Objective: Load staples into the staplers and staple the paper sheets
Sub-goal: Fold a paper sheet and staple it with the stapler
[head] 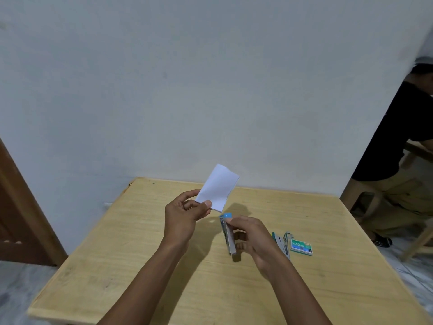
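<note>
From my head camera, just below the middle of the frame, my left hand (pixel 185 214) pinches the lower corner of a small bundle of folded white paper sheets (pixel 218 187) between thumb and fingers, holding it up off the table so it slants toward the upper right. A little lower and to the right, my right hand (pixel 253 240) is wrapped around a stapler (pixel 228 235) with a blue tip, standing nearly on end, blue end up. The two hands are apart, with the stapler's top just below the bottom edge of the paper and not touching it.

Right of my right hand, on the wooden table (pixel 140 266), lies a green staple box (pixel 301 247), and between it and my wrist a second stapler (pixel 284 242), partly hidden and blurred; I cannot tell whether it is open or loaded. At the far right edge of the frame someone in dark clothing sits on a chair, well apart from my work.

I judge I am at the stapling step with this stapler; whether it holds staples I cannot see. The next move calls for bringing the paper's lower corner into the stapler's mouth, keeping the sheets squared under my left thumb, then squeezing firmly. The mouth itself is turned away from the camera, so alignment will have to go by feel.
</note>
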